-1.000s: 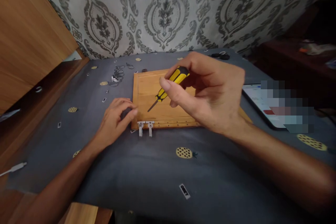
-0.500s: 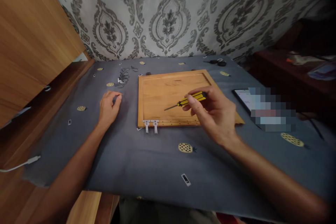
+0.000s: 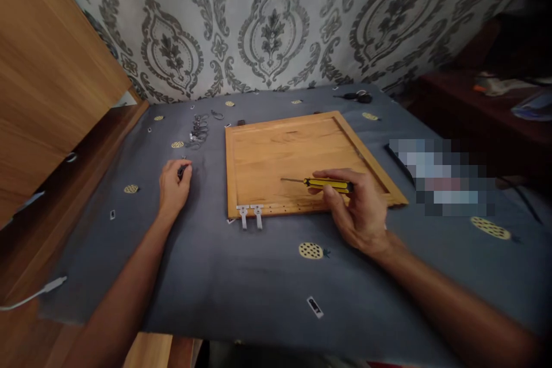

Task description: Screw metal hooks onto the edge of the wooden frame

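My right hand (image 3: 360, 207) grips a yellow and black screwdriver (image 3: 330, 185) over the lower right of a framed wooden board (image 3: 293, 155). The screwdriver's thin tip points left, above the board's surface. Left of the board, my left hand (image 3: 175, 184) pinches a small dark piece (image 3: 181, 171) between thumb and fingers. Two grey metal clips (image 3: 250, 215) sit side by side on the board's near left edge, their ends sticking out past it. A row of small holes runs along that edge. Several small metal pieces (image 3: 198, 129) lie in a pile beyond my left hand.
A dark blue cloth with pineapple prints (image 3: 207, 276) covers the table. Keys (image 3: 360, 96) lie at the back right. On the right is a phone (image 3: 401, 164), partly blurred out. A white cable (image 3: 54, 284) is at the left, beside a wooden cabinet (image 3: 52, 69). Patterned fabric hangs behind.
A small dark piece now shows between my left fingers. My right hand has lowered slightly and turned the screwdriver nearly level. The view has shifted a little.
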Motion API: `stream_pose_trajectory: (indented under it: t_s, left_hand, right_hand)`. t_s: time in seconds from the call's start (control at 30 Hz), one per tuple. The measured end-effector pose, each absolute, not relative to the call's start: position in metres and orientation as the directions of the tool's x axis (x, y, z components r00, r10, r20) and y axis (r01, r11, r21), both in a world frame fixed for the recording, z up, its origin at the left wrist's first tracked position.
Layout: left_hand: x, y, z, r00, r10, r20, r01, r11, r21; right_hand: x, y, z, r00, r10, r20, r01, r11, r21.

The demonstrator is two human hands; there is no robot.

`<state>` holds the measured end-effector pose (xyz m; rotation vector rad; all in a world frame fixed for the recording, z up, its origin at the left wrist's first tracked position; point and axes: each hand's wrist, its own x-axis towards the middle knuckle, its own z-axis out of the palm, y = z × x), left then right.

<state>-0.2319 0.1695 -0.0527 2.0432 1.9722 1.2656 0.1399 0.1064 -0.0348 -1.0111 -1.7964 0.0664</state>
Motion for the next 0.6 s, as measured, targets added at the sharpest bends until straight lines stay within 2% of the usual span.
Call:
stream_pose_trajectory:
  t_s: [0.2,0.43,0.53,0.6]
  left_hand:
    - [-0.233,0.169,-0.054,-0.162,0.856,0.491,0.812,-0.167,0.56]
    - [-0.22,0.161,-0.041,-0.143,0.875,0.462,0.771,-0.194,0.607]
    - [-0.204,0.147,-0.031,-0.054,0.914,0.402,0.719,-0.243,0.651]
    - [-0.194,0.133,-0.025,0.067,0.943,0.327,0.67,-0.286,0.685]
  right_hand:
    - [0.14,0.101,-0.031,-0.197,0.626,0.755,0.626,0.673,-0.395]
    - [0.138,0.103,-0.03,-0.247,0.591,0.768,0.598,0.716,-0.36]
    - [0.137,0.103,-0.031,-0.244,0.592,0.768,0.575,0.726,-0.377]
    - [0.137,0.103,-0.031,-0.229,0.602,0.765,0.56,0.724,-0.403]
